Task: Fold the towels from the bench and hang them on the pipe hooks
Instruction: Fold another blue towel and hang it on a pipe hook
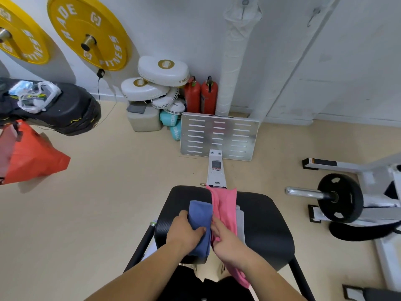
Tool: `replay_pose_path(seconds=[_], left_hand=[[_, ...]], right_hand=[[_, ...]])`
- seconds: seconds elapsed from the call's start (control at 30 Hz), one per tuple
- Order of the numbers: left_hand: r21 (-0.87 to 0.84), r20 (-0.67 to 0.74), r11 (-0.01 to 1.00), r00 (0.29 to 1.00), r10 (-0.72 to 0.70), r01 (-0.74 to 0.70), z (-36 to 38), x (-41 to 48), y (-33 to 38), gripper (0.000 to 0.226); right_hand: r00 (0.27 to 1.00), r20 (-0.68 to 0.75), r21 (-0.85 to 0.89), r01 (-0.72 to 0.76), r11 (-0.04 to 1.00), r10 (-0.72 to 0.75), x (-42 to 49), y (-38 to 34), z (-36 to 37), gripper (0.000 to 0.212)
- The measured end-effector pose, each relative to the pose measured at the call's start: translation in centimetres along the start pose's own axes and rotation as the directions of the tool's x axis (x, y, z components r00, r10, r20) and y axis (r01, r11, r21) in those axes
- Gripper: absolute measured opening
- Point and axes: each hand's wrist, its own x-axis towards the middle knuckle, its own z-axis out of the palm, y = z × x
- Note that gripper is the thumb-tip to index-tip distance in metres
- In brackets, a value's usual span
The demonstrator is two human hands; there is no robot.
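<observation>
FITNESS on yellow plate [104, 29], STARLIGHT on white pad [167, 101] (partly hidden)

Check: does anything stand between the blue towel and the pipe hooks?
Yes: the metal footplate stands on the floor between the bench and the pipe, below the hooks. The left hand grips the blue towel, the right hand the pink towel.

Your folded blue towel [200, 222] lies on the black bench pad [262, 227], touching a long pink towel [224, 205] spread over a pale grey towel [240, 216].
</observation>
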Motion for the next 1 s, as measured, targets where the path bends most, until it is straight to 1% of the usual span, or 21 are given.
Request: replay_pose_path(seconds=[0.03,0.07,0.13,0.17,0.2,0.27,0.3,0.37,0.43,0.5,0.53,0.6,0.67,0.73,0.77,0.9,0.93,1.0], left_hand=[[-0.014,0.008,0.999,0.999,0.038,-0.038,-0.2,-0.2,0.3,0.048],[-0.002,0.020,0.996,0.995,0.094,-0.094,-0.6,-0.3,0.4,0.047],[0.091,0.046,0.967,0.971,0.235,-0.238,-1.6,-0.6,0.8,0.046],[0.163,0.061,0.934,0.948,0.313,-0.319,-2.3,-0.9,1.0,0.046],[0.235,0.081,0.886,0.917,0.391,-0.399,-2.9,-1.4,1.2,0.047],[0.322,0.119,0.788,0.848,0.516,-0.525,-4.2,-2.7,1.6,0.047],[0.336,0.131,0.749,0.816,0.563,-0.571,-4.8,-3.5,1.8,0.048],[0.357,0.131,0.678,0.753,0.645,-0.643,-5.7,-5.3,2.0,0.046],[0.378,0.106,0.604,0.681,0.725,-0.702,-6.4,-7.2,1.8,0.044],[0.362,0.059,0.555,0.612,0.788,-0.749,-6.8,-9.3,1.0,0.041],[0.345,0.028,0.553,0.597,0.802,-0.759,-7.1,-10.3,0.5,0.039],[0.297,-0.001,0.582,0.609,0.793,-0.757,-7.7,-12.4,-0.7,0.040],[0.241,0.023,0.651,0.675,0.737,-0.720,-8.3,-14.5,-2.4,0.044],[0.138,0.021,0.737,0.746,0.666,-0.661,-8.7,-16.6,-4.2,0.045],[0.083,0.007,0.766,0.769,0.639,-0.637,-8.7,-17.7,-4.9,0.044],[-0.130,-0.003,0.814,0.821,0.571,-0.566,-9.0,-21.0,-6.4,0.040],[-0.190,-0.015,0.817,0.833,0.553,-0.545,-9.2,-21.8,-6.7,0.039],[-0.293,-0.047,0.807,0.850,0.524,-0.514,-10.0,-23.0,-7.3,0.038]], right_hand=[[0.999,-0.032,0.005,0.015,1.000,-0.015,-0.5,-0.3,0.0,0.072],[0.995,-0.093,-0.003,0.033,0.999,-0.033,-0.9,-0.6,-0.1,0.065],[0.965,-0.258,-0.037,0.037,0.999,-0.045,-2.2,-1.6,-0.7,0.051],[0.940,-0.337,-0.069,0.042,0.997,-0.062,-3.0,-2.0,-1.0,0.053],[0.916,-0.387,-0.141,0.057,0.988,-0.108,-3.9,-2.7,-1.3,0.061],[0.905,-0.369,-0.369,0.066,0.927,-0.212,-5.5,-3.3,-1.8,0.076],[0.904,-0.336,-0.480,0.077,0.874,-0.264,-6.3,-3.6,-1.9,0.077],[0.892,-0.266,-0.627,0.128,0.768,-0.366,-8.0,-4.3,-1.8,0.069],[0.850,-0.257,-0.705,0.160,0.691,-0.459,-9.4,-4.4,-1.5,0.054],[0.815,-0.265,-0.751,0.161,0.640,-0.515,-10.9,-4.8,-0.9,0.037],[0.804,-0.271,-0.758,0.161,0.632,-0.530,-11.7,-4.9,-0.6,0.032],[0.786,-0.297,-0.744,0.166,0.647,-0.543,-13.6,-5.0,0.2,0.027],[0.769,-0.339,-0.664,0.212,0.717,-0.542,-15.5,-4.4,1.2,0.021],[0.782,-0.371,-0.493,0.292,0.820,-0.501,-17.3,-3.3,2.4,0.020],[0.785,-0.394,-0.402,0.320,0.858,-0.478,-18.1,-2.8,3.1,0.021],[0.798,-0.474,-0.114,0.364,0.924,-0.373,-20.9,-1.9,6.2,0.031],[0.803,-0.483,-0.059,0.368,0.928,-0.349,-21.5,-1.8,7.0,0.032],[0.806,-0.493,0.000,0.377,0.926,-0.328,-22.6,-2.4,7.9,0.036]])
